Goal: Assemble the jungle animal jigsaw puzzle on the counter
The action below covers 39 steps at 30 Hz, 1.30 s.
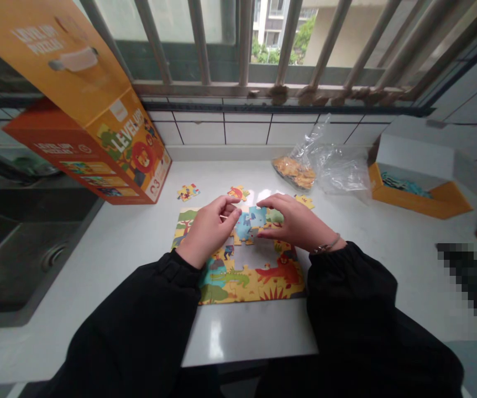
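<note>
A jigsaw puzzle (221,284) with animals lies on the white counter, a bare gap showing in its middle. My left hand (211,226) is over its upper left part, fingers curled in and thumb close to them; whether anything is between them is hidden. Beside that thumb are joined blue puzzle pieces (244,225), partly over the gap. My right hand (292,221) hovers at the upper right, thumb and fingers spread around the right end of the blue pieces, without closing on them.
Loose pieces (188,192) lie behind the puzzle, one with a lion face (238,192). An orange puzzle box (126,149) stands left, near a dark sink (6,265). Farther back are a clear bag of pieces (296,171) and an open yellow box (420,204).
</note>
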Each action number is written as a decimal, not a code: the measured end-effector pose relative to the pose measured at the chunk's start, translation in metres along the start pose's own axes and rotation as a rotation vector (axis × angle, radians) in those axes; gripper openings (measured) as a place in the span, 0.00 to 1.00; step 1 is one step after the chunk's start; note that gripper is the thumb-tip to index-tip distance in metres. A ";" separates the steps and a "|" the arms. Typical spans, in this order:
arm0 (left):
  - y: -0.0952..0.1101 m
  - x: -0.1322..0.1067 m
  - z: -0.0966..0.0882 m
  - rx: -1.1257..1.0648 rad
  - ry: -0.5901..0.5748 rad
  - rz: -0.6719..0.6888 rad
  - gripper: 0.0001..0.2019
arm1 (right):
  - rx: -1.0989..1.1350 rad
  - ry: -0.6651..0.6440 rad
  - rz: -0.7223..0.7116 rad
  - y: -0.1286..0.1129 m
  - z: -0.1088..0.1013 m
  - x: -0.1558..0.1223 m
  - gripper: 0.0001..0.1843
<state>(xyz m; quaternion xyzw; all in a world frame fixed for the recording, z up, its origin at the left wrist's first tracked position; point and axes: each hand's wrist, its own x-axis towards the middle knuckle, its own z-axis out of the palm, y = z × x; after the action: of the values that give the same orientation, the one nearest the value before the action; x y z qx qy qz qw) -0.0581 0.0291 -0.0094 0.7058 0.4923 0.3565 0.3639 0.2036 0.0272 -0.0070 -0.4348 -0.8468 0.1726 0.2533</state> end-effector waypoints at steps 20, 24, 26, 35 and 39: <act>-0.014 -0.002 0.005 0.449 -0.301 0.475 0.06 | -0.090 -0.206 0.061 0.012 0.008 -0.009 0.36; -0.012 -0.003 0.005 0.466 -0.301 0.465 0.05 | -0.077 -0.193 0.061 0.014 0.009 -0.010 0.37; -0.013 -0.003 0.006 0.469 -0.299 0.457 0.05 | -0.074 -0.190 0.057 0.015 0.009 -0.010 0.37; -0.015 -0.004 0.012 0.527 -0.259 0.450 0.04 | -0.073 -0.186 0.040 0.014 0.008 -0.008 0.29; -0.016 -0.005 0.013 0.545 -0.248 0.450 0.05 | -0.090 -0.211 0.051 0.014 0.007 -0.008 0.29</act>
<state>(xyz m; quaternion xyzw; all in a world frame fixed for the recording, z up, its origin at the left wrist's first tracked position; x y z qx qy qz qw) -0.0550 0.0257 -0.0302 0.9050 0.3539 0.1955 0.1321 0.2128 0.0277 -0.0227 -0.4463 -0.8643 0.1858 0.1386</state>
